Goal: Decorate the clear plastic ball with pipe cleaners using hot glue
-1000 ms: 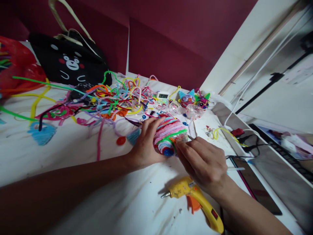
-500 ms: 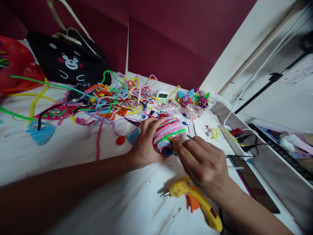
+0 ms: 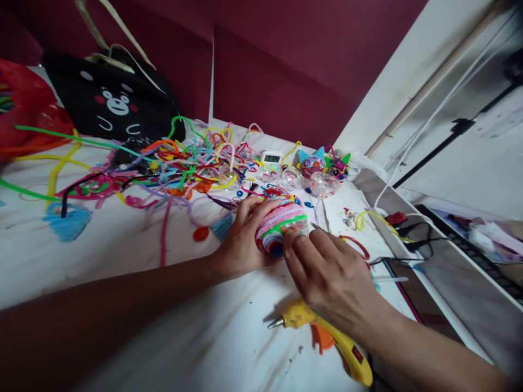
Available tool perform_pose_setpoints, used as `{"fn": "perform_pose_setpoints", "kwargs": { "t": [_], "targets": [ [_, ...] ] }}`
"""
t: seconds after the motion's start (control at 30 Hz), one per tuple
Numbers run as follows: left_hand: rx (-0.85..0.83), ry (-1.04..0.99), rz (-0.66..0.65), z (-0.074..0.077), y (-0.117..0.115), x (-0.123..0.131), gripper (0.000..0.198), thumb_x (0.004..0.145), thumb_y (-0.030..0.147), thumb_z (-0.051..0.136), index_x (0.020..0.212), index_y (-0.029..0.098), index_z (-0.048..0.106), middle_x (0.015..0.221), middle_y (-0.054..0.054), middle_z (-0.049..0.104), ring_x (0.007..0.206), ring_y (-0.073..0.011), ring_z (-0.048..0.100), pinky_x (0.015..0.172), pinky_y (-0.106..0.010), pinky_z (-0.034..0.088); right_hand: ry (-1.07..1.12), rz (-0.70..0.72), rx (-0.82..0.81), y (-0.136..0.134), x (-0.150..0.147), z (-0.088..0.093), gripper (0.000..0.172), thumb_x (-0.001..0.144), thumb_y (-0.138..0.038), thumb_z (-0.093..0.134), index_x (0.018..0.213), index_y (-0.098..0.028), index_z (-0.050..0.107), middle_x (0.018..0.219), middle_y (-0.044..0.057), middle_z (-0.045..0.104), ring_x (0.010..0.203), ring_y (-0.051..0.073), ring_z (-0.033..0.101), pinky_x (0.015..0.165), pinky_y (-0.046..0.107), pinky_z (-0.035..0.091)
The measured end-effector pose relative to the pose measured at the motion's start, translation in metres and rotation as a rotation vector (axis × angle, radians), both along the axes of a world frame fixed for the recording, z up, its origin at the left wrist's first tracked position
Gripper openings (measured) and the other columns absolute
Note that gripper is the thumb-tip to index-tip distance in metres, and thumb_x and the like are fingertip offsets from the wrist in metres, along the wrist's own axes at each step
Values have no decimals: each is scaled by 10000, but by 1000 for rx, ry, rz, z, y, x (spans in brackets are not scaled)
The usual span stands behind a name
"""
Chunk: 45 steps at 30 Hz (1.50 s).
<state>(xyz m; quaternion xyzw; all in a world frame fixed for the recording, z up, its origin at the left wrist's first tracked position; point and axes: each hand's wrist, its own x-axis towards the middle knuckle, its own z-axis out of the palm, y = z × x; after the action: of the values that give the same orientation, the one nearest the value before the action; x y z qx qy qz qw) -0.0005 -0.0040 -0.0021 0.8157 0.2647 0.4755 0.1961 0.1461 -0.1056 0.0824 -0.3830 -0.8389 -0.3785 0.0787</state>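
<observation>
My left hand (image 3: 241,239) cups a ball wrapped in coloured pipe cleaners (image 3: 280,224) on the white cloth, fingers curled round its left side. My right hand (image 3: 327,269) presses against the ball's right side with fingers closed on a thin metal tool (image 3: 316,227) whose tip pokes out behind them. A red pipe cleaner loop (image 3: 356,245) sticks out past the right hand. A yellow glue gun (image 3: 327,340) lies just below the right wrist.
A heap of loose pipe cleaners (image 3: 183,163) covers the middle. Behind the ball stand clear balls (image 3: 292,177), two decorated cat-eared balls (image 3: 324,165) and a small white clock (image 3: 271,158). A black bear bag (image 3: 114,103) sits far left. A dark phone (image 3: 417,296) lies at right.
My right hand has shifted left and closed further over the ball. A red pipe cleaner loop now shows beside it. The left hand has stayed put.
</observation>
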Motion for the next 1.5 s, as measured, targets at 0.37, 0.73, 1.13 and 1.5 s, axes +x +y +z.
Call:
{"fn": "perform_pose_setpoints", "kwargs": {
  "t": [0.37, 0.73, 1.13, 1.5],
  "targets": [
    [-33, 33, -19, -2, 0, 1, 824, 647, 246, 772, 1381, 243, 399, 1283, -103, 380, 1268, -286, 453, 1117, -412, 425, -43, -45, 12, -3, 0, -13, 164, 884, -52, 487, 836, -139, 618, 738, 71, 581, 645, 217, 454, 536, 337, 262],
    [-57, 74, -89, -4, 5, 0, 858, 629, 290, 786, 1389, 259, 389, 1292, -114, 376, 1272, -307, 452, 1117, -437, 432, -47, -80, 17, -3, -1, -20, 173, 883, -46, 461, 876, -132, 610, 787, 85, 584, 656, 212, 445, 548, 338, 266],
    [-56, 29, -339, 3, 14, -8, 613, 819, 285, 597, 1392, 232, 383, 1484, -138, 399, 1432, -310, 342, 1202, -530, 281, -31, -114, 11, -7, -5, -19, 191, 897, -58, 454, 907, -103, 640, 778, 85, 595, 643, 216, 474, 529, 343, 268],
    [-125, -29, -208, 13, 8, -1, 306, 903, 269, 519, 1204, 219, 493, 1244, -87, 573, 1247, -233, 521, 1109, -430, 410, 18, -84, 28, -7, -7, -19, 240, 919, -46, 438, 985, -65, 668, 788, 93, 627, 644, 218, 475, 523, 343, 296]
  ]
}}
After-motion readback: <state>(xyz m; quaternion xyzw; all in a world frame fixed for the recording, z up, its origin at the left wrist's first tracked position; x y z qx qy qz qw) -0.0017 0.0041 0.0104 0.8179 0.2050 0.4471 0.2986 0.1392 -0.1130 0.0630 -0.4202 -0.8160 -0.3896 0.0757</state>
